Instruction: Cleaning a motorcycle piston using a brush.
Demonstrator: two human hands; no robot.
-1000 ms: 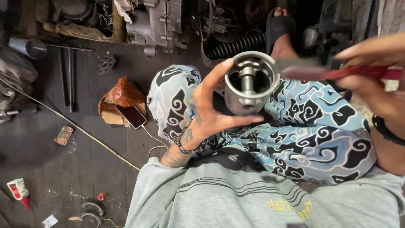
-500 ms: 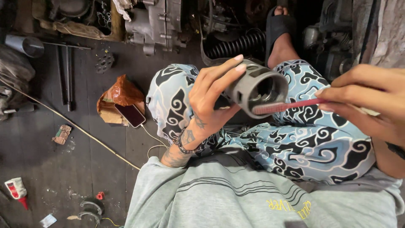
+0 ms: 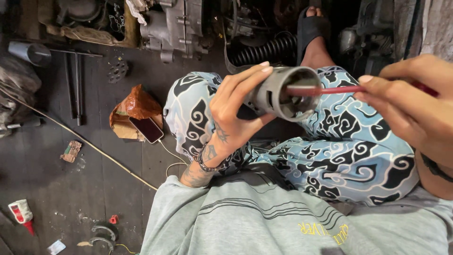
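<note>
Grey cylinder (image 3: 283,94) within left hand (image 3: 238,111)

Grey cyl. (image 3: 282,92) tilted, red tool (image 3: 325,89) inside

Matt grey metal cylinder (image 3: 283,92), patterned cloth trousers (image 3: 349,156)

Support surface: dark, stained floor (image 3: 94,189). Far edge: an engine casing (image 3: 172,26) and a black ribbed hose (image 3: 266,49). Far-left corner: a grey metal cup (image 3: 28,53), with two long metal rods (image 3: 75,87) and a perforated disc (image 3: 116,71) near it. Centre: a crumpled brown bag (image 3: 134,106), a phone (image 3: 146,129) resting against it. Near-left corner: a red-and-white tube (image 3: 21,213) and two curved metal pieces (image 3: 104,236).
</note>
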